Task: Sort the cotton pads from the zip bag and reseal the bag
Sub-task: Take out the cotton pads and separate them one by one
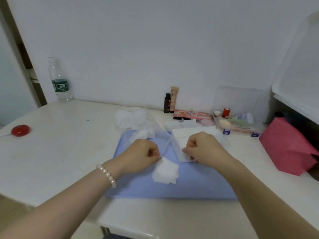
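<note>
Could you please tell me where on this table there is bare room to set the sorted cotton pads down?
The widest bare patch of table lies between the red round object, the water bottle and the blue mat. The mat's near strip, below the pile of cotton pads, is bare too. Crowded: far right, around the clear organizer and pink box.

Two bare forearms, no sleeves in view on either; left hand [140, 153] w/ a single-strand bracelet of round white pearl-like beads [106, 175] round the wrist, beads approx. even in size, glossy, strung close together; right hand [205, 147] & wrist w/ nothing worn; no rings or watch visible on either hand; nails too small & blurred to tell.
</note>
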`<move>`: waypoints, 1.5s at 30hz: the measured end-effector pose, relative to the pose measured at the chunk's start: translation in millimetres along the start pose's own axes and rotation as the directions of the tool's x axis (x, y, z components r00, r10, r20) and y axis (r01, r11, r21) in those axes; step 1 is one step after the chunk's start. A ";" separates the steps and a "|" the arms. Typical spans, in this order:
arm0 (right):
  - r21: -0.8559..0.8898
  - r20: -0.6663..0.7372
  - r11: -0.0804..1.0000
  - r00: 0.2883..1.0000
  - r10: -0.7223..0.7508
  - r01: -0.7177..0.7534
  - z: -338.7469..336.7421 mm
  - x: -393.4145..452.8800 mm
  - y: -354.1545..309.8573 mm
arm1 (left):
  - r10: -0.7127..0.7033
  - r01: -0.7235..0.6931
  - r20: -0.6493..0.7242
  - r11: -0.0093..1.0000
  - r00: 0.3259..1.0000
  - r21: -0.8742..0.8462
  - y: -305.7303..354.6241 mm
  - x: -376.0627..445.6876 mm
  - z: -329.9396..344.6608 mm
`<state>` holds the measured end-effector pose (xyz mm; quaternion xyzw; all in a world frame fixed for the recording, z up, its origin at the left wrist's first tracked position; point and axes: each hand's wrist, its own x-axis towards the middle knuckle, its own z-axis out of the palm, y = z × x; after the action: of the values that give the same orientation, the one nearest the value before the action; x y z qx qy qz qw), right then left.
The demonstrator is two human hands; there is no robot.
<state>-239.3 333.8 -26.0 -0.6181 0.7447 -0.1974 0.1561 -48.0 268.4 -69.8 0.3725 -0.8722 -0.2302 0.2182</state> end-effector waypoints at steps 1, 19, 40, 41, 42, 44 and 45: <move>-0.039 0.085 0.999 0.996 0.022 -0.018 12.1 -2.8 -3.4 | -0.011 0.010 0.040 1.000 0.999 0.026 -2.9 -4.3 2.7; 0.264 0.045 0.964 0.999 -0.022 0.010 73.9 -2.4 5.3 | -0.207 0.213 0.060 0.969 0.977 -0.126 -12.9 -13.6 35.9; 0.872 -0.276 0.454 0.950 0.144 0.185 35.8 8.4 4.9 | -0.319 0.126 0.013 0.336 0.948 -0.933 32.2 43.9 23.3; 0.865 -0.301 0.463 0.939 0.167 0.195 35.9 8.0 6.5 | -0.312 0.108 -0.002 0.336 0.950 -0.936 32.7 45.4 25.2; 0.862 -0.316 0.466 0.930 0.187 0.200 35.3 8.0 7.5 | -0.300 0.093 -0.007 0.320 0.954 -0.943 33.5 47.3 26.7; 0.865 -0.334 0.456 0.918 0.215 0.208 34.3 9.0 9.1 | -0.270 0.073 0.001 0.259 0.963 -0.963 33.4 49.0 28.9; 0.865 -0.345 0.454 0.910 0.228 0.214 34.4 9.9 10.2 | -0.246 0.073 0.014 0.233 0.969 -0.970 32.7 49.0 30.4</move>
<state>-233.6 322.2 -60.9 -0.3842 0.5477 -0.6822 0.2951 -113.4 259.1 -65.3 0.2634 -0.4880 -0.7086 0.4363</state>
